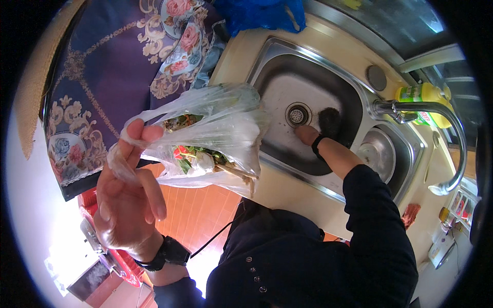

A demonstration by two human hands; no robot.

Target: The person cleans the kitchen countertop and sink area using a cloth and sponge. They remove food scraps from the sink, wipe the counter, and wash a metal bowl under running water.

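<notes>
My left hand [131,192] holds up a translucent plastic bag [227,131], its handles looped around the fingers. Inside the bag show green leaves, something red, a crumpled white piece and thin brown sticks. Down in the larger bowl of the steel sink [277,88], my right hand [307,135] touches the bottom beside the drain strainer [298,114]. Its fingers are mostly hidden, so whether it holds anything cannot be told. Just past that hand lies a dark scouring pad or clump [329,120]. Small dark bits dot the sink bottom.
A metal basin [376,154] sits in the smaller bowl, near the curved faucet [431,107]. Yellow bottles [423,104] stand behind the faucet. At the top is a blue plastic bag [262,15], and a floral cloth [115,77] covers the surface at left. A reddish-brown scrubber [411,215] lies on the counter.
</notes>
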